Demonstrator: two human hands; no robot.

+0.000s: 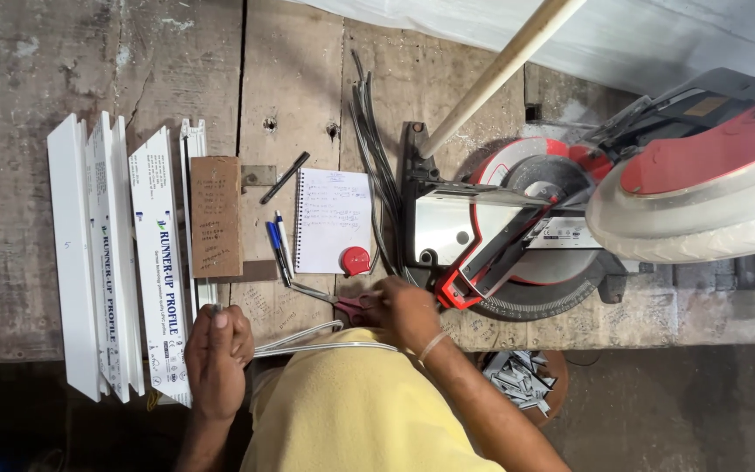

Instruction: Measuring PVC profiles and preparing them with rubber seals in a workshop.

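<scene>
My left hand [217,354] is closed on the near end of a thin white strip [308,343] at the bench's front edge, next to a stack of white profile pieces [120,262]. The strip curves rightward toward my right hand [404,310], which grips red-handled scissors [334,300] lying on the wooden bench [37,131]. The scissor blades point left, toward two pens. A spiral notepad [332,218] with a small red round object [356,260] lies just beyond the scissors.
A red and grey miter saw [561,210] fills the right side, with a wooden pole [500,70] leaning over it. A brown cardboard piece [216,216], blue and white pens [278,247], a black pen [285,177], dark strips [373,149] and a bowl of offcuts [522,378] lie about.
</scene>
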